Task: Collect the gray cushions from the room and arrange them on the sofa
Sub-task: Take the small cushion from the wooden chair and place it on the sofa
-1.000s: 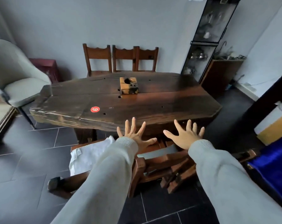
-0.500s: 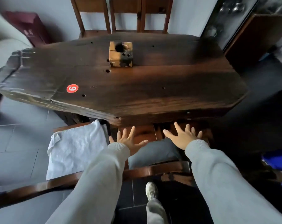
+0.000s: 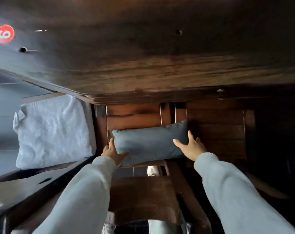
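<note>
A gray rectangular cushion [image 3: 150,142] lies across the seat of a wooden chair [image 3: 134,119] that is pushed in under the table's near edge. My left hand [image 3: 112,152] clasps the cushion's lower left corner, with the thumb on top. At the cushion's right end, my right hand [image 3: 190,146] grips with the fingers wrapped over the edge. Both sleeves are light gray. No sofa is in view.
The dark wooden table [image 3: 151,56] fills the upper half and overhangs the chairs; a red round sticker [image 3: 4,33] sits at its left. A white cloth-covered pad [image 3: 53,130] lies on the chair to the left. The chair's backrest [image 3: 141,196] stands between me and the cushion.
I have leaned in and down over the table's edge. Both hands, open and spread in the air before, have dropped onto the gray cushion and taken hold of its two ends.
</note>
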Motion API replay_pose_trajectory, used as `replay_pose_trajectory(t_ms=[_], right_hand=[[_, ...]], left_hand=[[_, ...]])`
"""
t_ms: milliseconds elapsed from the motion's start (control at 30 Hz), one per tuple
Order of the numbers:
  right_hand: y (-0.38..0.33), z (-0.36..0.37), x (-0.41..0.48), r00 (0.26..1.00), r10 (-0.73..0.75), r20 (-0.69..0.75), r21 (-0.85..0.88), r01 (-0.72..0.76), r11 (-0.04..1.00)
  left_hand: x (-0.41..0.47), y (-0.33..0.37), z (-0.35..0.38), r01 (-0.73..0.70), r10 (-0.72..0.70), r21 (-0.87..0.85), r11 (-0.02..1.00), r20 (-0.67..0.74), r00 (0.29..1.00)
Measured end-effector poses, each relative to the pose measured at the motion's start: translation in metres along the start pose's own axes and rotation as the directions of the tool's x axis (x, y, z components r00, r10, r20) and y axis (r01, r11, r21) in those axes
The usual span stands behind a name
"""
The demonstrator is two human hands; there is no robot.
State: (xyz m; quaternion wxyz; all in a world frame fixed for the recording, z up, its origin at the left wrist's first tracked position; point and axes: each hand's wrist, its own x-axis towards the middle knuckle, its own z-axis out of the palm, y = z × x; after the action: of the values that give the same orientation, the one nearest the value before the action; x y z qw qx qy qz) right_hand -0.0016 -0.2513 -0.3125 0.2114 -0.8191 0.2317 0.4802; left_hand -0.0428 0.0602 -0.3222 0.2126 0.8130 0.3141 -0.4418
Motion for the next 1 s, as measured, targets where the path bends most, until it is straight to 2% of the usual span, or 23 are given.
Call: replay_pose_trajectory(t_ms=[133, 233, 300, 467, 600, 667, 733, 767, 833, 867, 900, 933, 967, 1000], right_hand=[[0.019, 0.034, 0.051, 0.999, 0.033, 0.021, 0.073, -0.034, 0.997], [0.023, 0.043, 0.072, 0.999, 0.035, 0.006, 0.264, -0.035, 0.964], [0.023, 0.039, 0.074, 0.998, 0.05, -0.035, 0.356, -0.034, 0.934], [0.022, 0.015, 0.063, 0.992, 0.029, -0.122, 0.348, 0.015, 0.938], [-0.012, -0.018, 0.016, 0.985, -0.069, -0.155, 0.308, 0.115, 0.944], [-0.03, -0.033, -0.004, 0.987, -0.105, -0.121, 0.331, 0.14, 0.933], [-0.063, -0.049, -0.059, 0.976, -0.162, -0.147, 0.378, 0.207, 0.903], [-0.065, -0.052, -0.061, 0.977, -0.13, -0.166, 0.439, 0.191, 0.878], [-0.096, -0.06, -0.123, 0.95, -0.186, -0.252, 0.536, 0.297, 0.79], [-0.098, -0.061, -0.124, 0.949, -0.145, -0.281, 0.576, 0.287, 0.765], [-0.113, -0.06, -0.16, 0.913, -0.188, -0.362, 0.574, 0.377, 0.727], [-0.129, -0.06, -0.195, 0.905, -0.229, -0.358, 0.561, 0.404, 0.722], [-0.134, -0.061, -0.196, 0.905, -0.196, -0.378, 0.564, 0.392, 0.726], [-0.151, -0.054, -0.238, 0.864, -0.245, -0.44, 0.543, 0.474, 0.693]], left_hand=[[0.047, -0.009, 0.03, 0.103, -0.103, -0.212, 0.972, 0.01, 0.995], [0.07, -0.01, 0.033, 0.126, -0.122, -0.393, 0.911, 0.034, 0.992], [0.071, -0.007, 0.026, 0.131, -0.115, -0.532, 0.836, 0.064, 0.991], [0.051, -0.009, 0.015, 0.133, -0.151, -0.671, 0.729, 0.031, 0.988], [0.008, -0.015, -0.024, 0.017, -0.166, -0.788, 0.616, -0.108, 0.98], [-0.007, -0.016, -0.042, -0.044, -0.154, -0.817, 0.576, -0.161, 0.975], [-0.051, -0.031, -0.082, -0.142, -0.155, -0.852, 0.504, -0.252, 0.955], [-0.047, -0.028, -0.084, -0.145, -0.161, -0.847, 0.512, -0.26, 0.952], [-0.099, -0.049, -0.127, -0.234, -0.171, -0.851, 0.471, -0.348, 0.922], [-0.096, -0.046, -0.13, -0.246, -0.174, -0.829, 0.503, -0.376, 0.91], [-0.128, -0.062, -0.15, -0.298, -0.185, -0.825, 0.48, -0.427, 0.885], [-0.157, -0.079, -0.171, -0.342, -0.164, -0.818, 0.463, -0.458, 0.874], [-0.155, -0.077, -0.174, -0.356, -0.166, -0.794, 0.492, -0.487, 0.857], [-0.189, -0.104, -0.191, -0.405, -0.195, -0.778, 0.481, -0.545, 0.815]])
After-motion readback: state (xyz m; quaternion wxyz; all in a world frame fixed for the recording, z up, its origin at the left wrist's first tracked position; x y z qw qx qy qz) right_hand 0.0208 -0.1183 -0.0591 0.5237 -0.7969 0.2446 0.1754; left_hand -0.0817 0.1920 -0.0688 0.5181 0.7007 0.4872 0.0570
